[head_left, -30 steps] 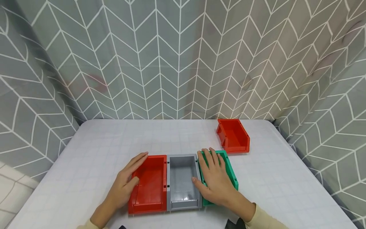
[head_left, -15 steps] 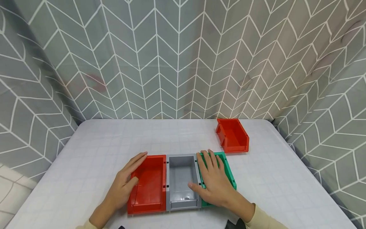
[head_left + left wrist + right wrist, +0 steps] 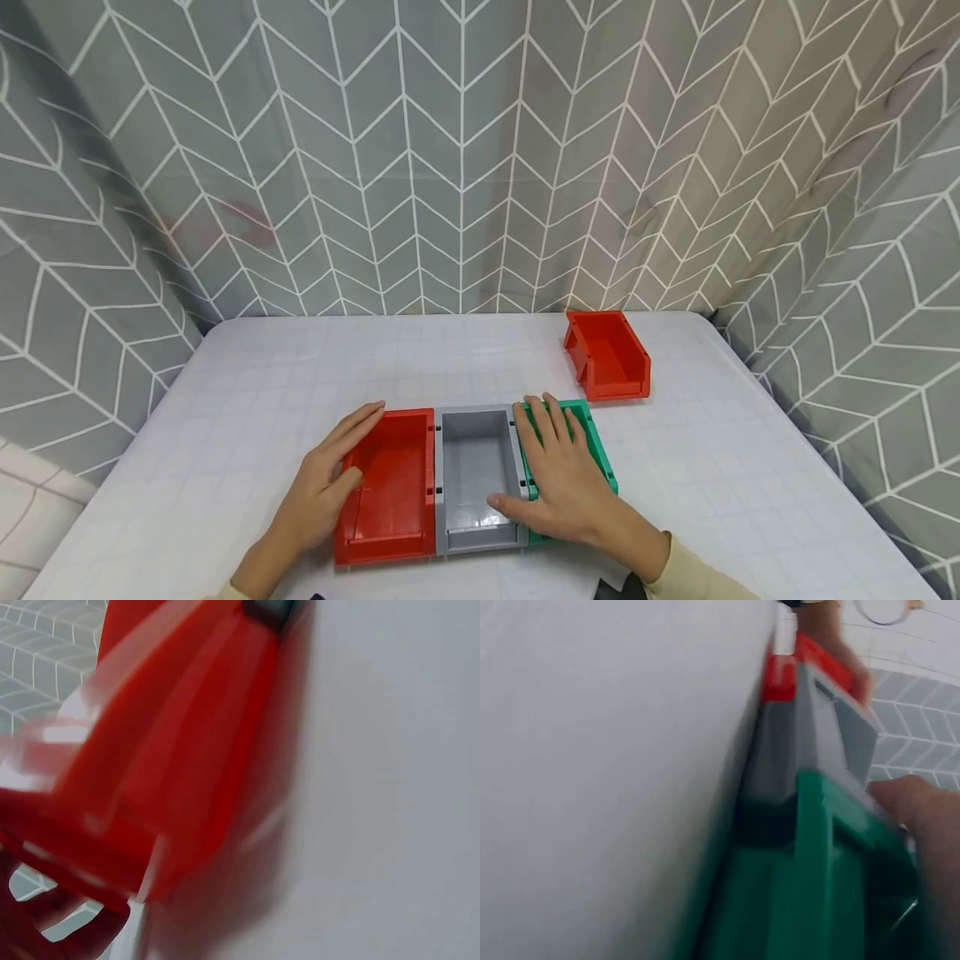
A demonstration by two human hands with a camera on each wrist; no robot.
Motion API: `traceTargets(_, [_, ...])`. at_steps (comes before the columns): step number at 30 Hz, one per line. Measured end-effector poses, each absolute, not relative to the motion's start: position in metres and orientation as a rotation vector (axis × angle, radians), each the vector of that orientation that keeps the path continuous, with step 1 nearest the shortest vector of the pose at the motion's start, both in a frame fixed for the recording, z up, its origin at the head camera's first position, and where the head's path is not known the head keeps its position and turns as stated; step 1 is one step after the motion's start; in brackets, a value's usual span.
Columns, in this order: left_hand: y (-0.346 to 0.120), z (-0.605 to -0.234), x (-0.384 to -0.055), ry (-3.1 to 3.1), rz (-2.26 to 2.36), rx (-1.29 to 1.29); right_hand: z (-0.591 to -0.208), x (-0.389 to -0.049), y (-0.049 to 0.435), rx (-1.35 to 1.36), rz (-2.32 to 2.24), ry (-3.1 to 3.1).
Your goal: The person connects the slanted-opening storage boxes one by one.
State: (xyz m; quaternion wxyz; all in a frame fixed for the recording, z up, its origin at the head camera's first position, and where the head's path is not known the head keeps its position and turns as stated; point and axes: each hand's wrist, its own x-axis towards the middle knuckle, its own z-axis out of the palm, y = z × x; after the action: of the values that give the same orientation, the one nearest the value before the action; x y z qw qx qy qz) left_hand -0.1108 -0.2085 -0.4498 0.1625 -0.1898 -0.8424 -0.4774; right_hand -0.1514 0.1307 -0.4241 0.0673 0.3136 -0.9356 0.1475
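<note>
Three long axes pointed to the far edge of the table (image 3: pixel 247 392): red bin (image 3: pixel 401 475) against the straight-fingered left hand (image 3: pixel 322 487), grey bin (image 3: pixel 474 458) between, green bin (image 3: pixel 600 450) under the spread, ungrasping right hand (image 3: pixel 566 487).

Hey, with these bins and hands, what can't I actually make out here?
Green storage bin: head view, the right hand covers much of its inside.
Black object beside the right sleeve: head view, cut off by the bottom edge, so unidentifiable.
Near red storage bin: left wrist view, blur smears its edges.
Most of the right hand: right wrist view, cut off by the right edge.
</note>
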Motion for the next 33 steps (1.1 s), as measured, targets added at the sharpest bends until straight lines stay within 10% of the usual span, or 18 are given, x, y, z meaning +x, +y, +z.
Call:
traceTargets(8, [-0.216, -0.447, -0.108, -2.438, -1.282, -0.498, -0.388, -0.172, 0.158, 1.054, 0.483, -2.646])
traceTargets(18, [-0.227, -0.443, -0.105, -2.468, -1.219, -0.467, -0.373, -0.291, 0.226, 0.718, 0.594, -2.731])
traceTargets(33, [-0.245, -0.445, -0.11, -2.429, -1.274, -0.449, -0.407, -0.345, 0.275, 0.294, 1.798, -2.788])
